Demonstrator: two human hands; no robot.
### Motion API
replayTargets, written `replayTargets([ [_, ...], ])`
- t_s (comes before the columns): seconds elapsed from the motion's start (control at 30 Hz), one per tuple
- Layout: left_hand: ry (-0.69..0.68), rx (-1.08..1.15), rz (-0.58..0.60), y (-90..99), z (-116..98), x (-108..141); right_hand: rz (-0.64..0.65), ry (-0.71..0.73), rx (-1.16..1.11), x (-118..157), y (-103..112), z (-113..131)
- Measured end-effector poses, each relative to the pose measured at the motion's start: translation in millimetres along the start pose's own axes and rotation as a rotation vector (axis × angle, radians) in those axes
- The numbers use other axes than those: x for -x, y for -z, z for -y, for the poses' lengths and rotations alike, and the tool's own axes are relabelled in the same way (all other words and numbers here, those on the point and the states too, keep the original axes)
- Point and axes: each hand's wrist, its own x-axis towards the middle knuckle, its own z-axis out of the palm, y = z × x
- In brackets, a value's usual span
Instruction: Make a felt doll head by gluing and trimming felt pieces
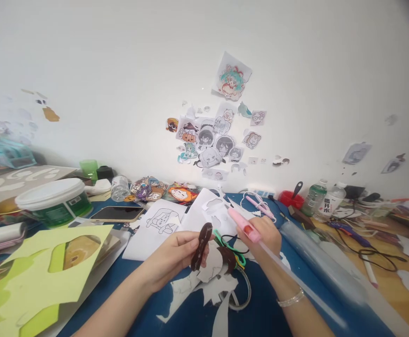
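My left hand [185,252] pinches a narrow dark brown cut-out piece [201,247] between thumb and fingers, held upright with small shiny spots on its face. In my right hand [262,238] is a pink glue gun [244,224], its nozzle pointing up and left, apart from the brown piece. A long translucent glue stick [303,283] runs out of its back end past my wrist. Below and between my hands lie white paper scraps [181,292], a roll of tape [248,292] and green-handled scissors [237,255], partly covered.
A line drawing [162,219] on white paper lies behind my left hand, beside a phone [118,214]. Yellow card with cut-outs [32,276] and a white-lidded tub [55,199] stand left. To the right are a clear plastic roll [325,262], bottles [315,196] and a red bowl [290,199].
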Motion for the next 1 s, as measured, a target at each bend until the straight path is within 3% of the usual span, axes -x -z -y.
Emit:
replayTargets([
  [0.17,0.001,0.088,-0.033,-0.9,-1,1,0.281,-0.081,0.177,7,-22,-38],
  [0.37,-0.024,0.15,-0.049,-0.4,-1,-1,0.384,-0.123,0.102,26,-41,-47],
  [0.57,-0.056,0.048,-0.129,-3.7,1,-3,0.347,-0.153,-0.006,9,-24,-36],
  [0.63,-0.085,-0.082,-0.221,-2.6,3,-5,0.257,-0.167,-0.034,0,-10,-21],
  [0.67,-0.119,-0.176,-0.29,-1.2,4,-7,0.136,-0.169,-0.116,-4,-3,-12],
  [0.77,-0.327,-0.577,-0.495,4.9,12,-10,-0.044,-0.151,-0.37,-10,14,20],
  [0.87,-0.57,-0.938,-0.523,10.0,25,-11,0.005,-0.16,-0.526,-6,19,45],
  [1.0,-0.678,-1.289,-0.407,10.5,40,-11,0.103,-0.216,-0.602,0,16,61],
])
